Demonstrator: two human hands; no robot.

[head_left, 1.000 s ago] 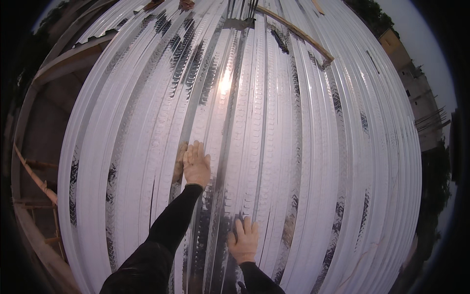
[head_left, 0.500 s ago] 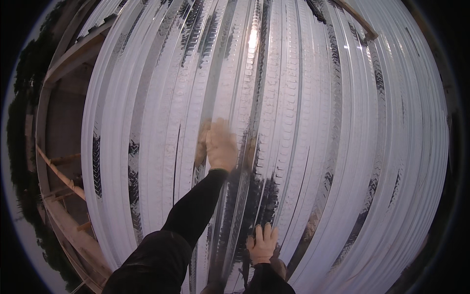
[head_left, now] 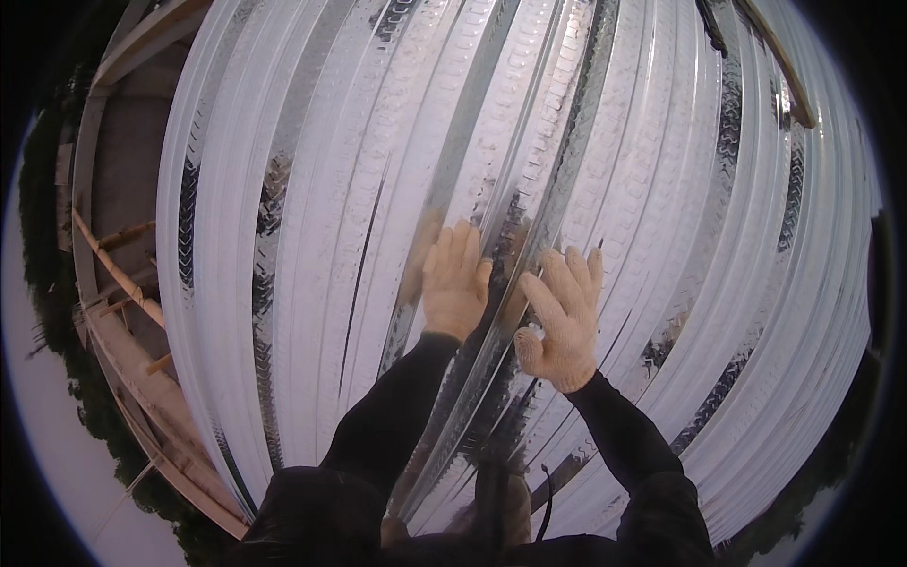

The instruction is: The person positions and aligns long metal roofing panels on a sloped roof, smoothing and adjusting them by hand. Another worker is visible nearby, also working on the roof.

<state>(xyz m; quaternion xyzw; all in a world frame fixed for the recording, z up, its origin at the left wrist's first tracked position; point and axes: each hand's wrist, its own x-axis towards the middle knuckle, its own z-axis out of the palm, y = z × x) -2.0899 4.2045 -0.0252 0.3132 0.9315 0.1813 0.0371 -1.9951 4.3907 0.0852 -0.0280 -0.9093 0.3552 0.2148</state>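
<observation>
Under me spreads a shiny ribbed metal sheet [head_left: 312,217], its raised ribs running away from me and its surface coated in whitish, frost-like film with dark wiped-looking patches. My left hand [head_left: 455,282], in a cream knitted glove, lies on the sheet beside a raised rib, fingers stretched forward. To its right, across that rib, my right hand [head_left: 563,317] in a matching glove has its fingers spread, at or just over the metal; whether it presses down I cannot tell. Neither hand holds anything. Both gloves are mirrored in the bright metal.
A wooden stick [head_left: 779,61] and a short dark object [head_left: 710,28] lie on the sheet at the far right. Past the left edge are concrete beams [head_left: 161,425] and wooden poles [head_left: 118,272] over a drop, with trees [head_left: 42,208] beyond.
My right hand has moved forward and right, from low near my body to beside the left hand. The left hand has shifted slightly right. The view has turned a little.
</observation>
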